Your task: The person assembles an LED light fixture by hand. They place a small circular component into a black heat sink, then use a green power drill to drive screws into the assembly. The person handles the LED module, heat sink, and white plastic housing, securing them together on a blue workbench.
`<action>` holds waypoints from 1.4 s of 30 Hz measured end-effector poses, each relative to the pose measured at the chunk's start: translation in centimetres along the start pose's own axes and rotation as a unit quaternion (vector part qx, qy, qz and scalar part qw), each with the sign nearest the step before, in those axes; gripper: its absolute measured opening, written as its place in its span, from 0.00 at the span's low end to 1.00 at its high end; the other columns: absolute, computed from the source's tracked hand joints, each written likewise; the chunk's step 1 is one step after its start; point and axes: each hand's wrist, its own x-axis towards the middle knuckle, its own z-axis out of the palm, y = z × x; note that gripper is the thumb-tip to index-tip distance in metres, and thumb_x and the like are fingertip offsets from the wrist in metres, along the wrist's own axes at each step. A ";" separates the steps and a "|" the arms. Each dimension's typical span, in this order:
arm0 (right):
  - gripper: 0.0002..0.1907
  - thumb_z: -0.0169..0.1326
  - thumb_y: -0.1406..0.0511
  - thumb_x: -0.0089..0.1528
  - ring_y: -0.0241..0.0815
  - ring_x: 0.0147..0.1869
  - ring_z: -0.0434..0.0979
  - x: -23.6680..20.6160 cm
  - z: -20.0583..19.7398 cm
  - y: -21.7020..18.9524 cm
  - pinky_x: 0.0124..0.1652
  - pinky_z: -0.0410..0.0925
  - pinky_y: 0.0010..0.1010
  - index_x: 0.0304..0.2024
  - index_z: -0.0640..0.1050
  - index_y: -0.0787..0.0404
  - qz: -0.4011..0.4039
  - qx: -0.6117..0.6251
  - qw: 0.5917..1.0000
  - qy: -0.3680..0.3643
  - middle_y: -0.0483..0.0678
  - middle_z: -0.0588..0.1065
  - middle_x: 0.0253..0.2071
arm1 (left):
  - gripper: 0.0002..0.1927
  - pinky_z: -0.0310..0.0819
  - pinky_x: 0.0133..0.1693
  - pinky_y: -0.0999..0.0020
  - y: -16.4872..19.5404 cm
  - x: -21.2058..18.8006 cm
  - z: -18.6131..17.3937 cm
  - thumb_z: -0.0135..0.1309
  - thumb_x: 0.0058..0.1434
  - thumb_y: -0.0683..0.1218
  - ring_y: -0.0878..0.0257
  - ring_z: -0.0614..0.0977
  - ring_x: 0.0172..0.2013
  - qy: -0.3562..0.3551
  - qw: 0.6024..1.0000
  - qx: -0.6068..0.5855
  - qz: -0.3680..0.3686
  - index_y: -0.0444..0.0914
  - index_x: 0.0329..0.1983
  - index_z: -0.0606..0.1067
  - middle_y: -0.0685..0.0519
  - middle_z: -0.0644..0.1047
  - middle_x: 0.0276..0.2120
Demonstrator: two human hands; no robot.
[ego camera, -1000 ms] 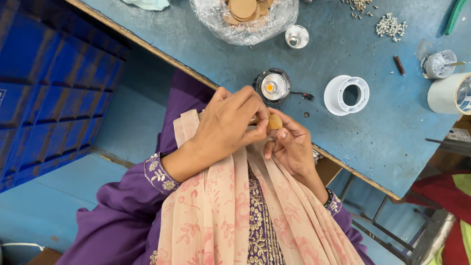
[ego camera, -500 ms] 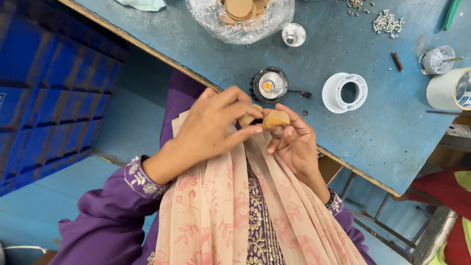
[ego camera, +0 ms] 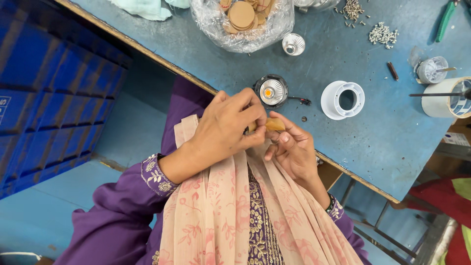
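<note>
Both my hands meet just off the blue table's (ego camera: pixel 373 147) edge — left hand (ego camera: pixel 223 130) and right hand (ego camera: pixel 294 149) pinching one small tan disc (ego camera: pixel 274 124) between fingertips, near the black lamp housing (ego camera: pixel 271 91).

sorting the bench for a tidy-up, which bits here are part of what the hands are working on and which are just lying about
In hand:
- left hand and right hand both pinching a small tan disc
- bag of tan discs
- black lamp housing

Lying about:
- white ring
- tape roll
- green pliers
- loose screws
</note>
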 end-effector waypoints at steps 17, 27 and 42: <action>0.30 0.56 0.61 0.70 0.53 0.61 0.76 -0.1 1.0 -1.2 0.36 0.76 0.28 0.68 0.67 0.74 0.027 0.025 0.998 -0.044 0.62 0.71 0.63 | 0.10 0.59 0.43 0.60 -0.8 1.9 -0.6 0.63 0.56 0.44 0.63 0.76 0.38 0.035 0.994 0.071 0.070 0.42 0.34 0.72 0.58 0.72 0.38; 0.28 0.59 0.63 0.69 0.57 0.60 0.77 -0.1 -0.1 -0.9 0.33 0.75 0.27 0.65 0.68 0.73 0.037 0.078 0.994 -0.068 0.64 0.70 0.64 | 0.11 0.59 0.43 0.60 -0.8 2.3 -0.7 0.64 0.58 0.46 0.63 0.76 0.39 0.047 0.995 0.059 0.069 0.42 0.36 0.72 0.58 0.71 0.39; 0.30 0.59 0.71 0.62 0.53 0.53 0.81 -1.5 -2.8 -4.4 0.37 0.78 0.31 0.68 0.71 0.64 -0.151 -0.159 0.972 0.079 0.60 0.75 0.59 | 0.06 0.74 0.39 0.53 -13.5 8.5 -4.3 0.62 0.67 0.41 0.48 0.79 0.38 0.106 0.969 0.222 0.039 0.36 0.41 0.75 0.48 0.75 0.38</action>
